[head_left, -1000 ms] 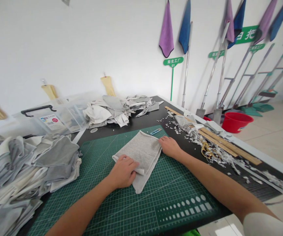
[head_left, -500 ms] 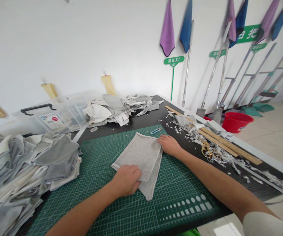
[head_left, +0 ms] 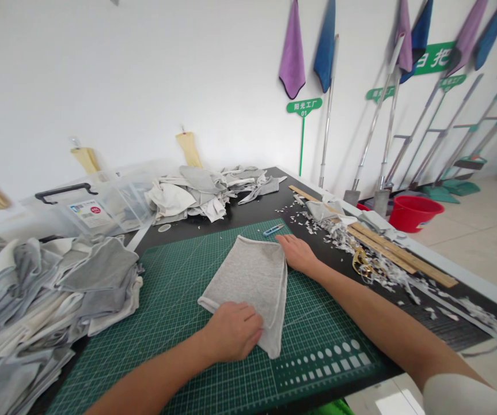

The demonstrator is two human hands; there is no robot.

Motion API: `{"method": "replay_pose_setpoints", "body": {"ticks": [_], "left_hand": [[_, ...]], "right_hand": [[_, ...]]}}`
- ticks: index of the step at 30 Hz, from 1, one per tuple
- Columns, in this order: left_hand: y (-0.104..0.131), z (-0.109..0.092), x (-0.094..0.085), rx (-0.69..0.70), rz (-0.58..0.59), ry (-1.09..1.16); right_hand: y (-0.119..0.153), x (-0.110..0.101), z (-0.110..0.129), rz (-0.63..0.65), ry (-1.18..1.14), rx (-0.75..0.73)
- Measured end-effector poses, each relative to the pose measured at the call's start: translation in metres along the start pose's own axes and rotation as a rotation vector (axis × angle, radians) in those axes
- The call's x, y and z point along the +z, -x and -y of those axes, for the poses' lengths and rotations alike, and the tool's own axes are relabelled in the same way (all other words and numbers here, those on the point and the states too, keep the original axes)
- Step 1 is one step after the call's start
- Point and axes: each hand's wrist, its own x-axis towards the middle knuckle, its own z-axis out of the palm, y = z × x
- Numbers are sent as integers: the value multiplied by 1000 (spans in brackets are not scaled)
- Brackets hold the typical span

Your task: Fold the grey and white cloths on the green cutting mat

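Note:
A folded light-grey fabric piece [head_left: 246, 274] with rolled edges lies on the green cutting mat [head_left: 174, 323], its layers slightly offset at the lower right. My left hand [head_left: 235, 331] has its fingers closed on the near edge of the fabric; the thumb is hidden. At the far right corner, my right hand [head_left: 298, 252] rests against the fabric, fingers stretched forward and its thumb not clearly visible. Just beyond those fingertips, small blue thread snips [head_left: 273, 230] lie on the mat.
Stacked grey and white fabric pieces [head_left: 53, 294] cover the left side. Behind are a clear plastic box [head_left: 114, 202] and a loose fabric heap [head_left: 200, 190]. On the right lie wooden rulers [head_left: 399, 256], gold-handled scissors [head_left: 361, 262] and white scraps [head_left: 338, 233]. A red bucket [head_left: 416, 213] stands on the floor.
My left hand has moved a little right and nearer, taking the fabric's near edge with it. The offset lower layer shows less. My right hand's fingers have stretched forward at the corner.

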Motion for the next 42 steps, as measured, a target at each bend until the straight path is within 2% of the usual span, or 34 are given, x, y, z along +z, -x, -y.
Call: {"method": "replay_pose_setpoints", "body": {"ticks": [10, 17, 23, 30, 35, 39, 42], "left_hand": [[0, -7, -13, 48, 75, 132], [-2, -10, -15, 76, 83, 57], [-2, -13, -14, 101, 31, -12], [0, -12, -8, 93, 0, 8], [2, -8, 0, 79, -100, 32], [2, -8, 0, -16, -181, 43], [0, -11, -3, -74, -230, 100]], "right_hand": [[-1, -2, -6, 22, 29, -32], [-4, -2, -9, 29, 36, -23], [-5, 3, -9, 49, 18, 23], [-8, 11, -15, 59, -73, 78], [-7, 18, -19, -11, -137, 230], [-7, 22, -25, -90, -178, 374], [-7, 16, -27, -165, -194, 405]]}}
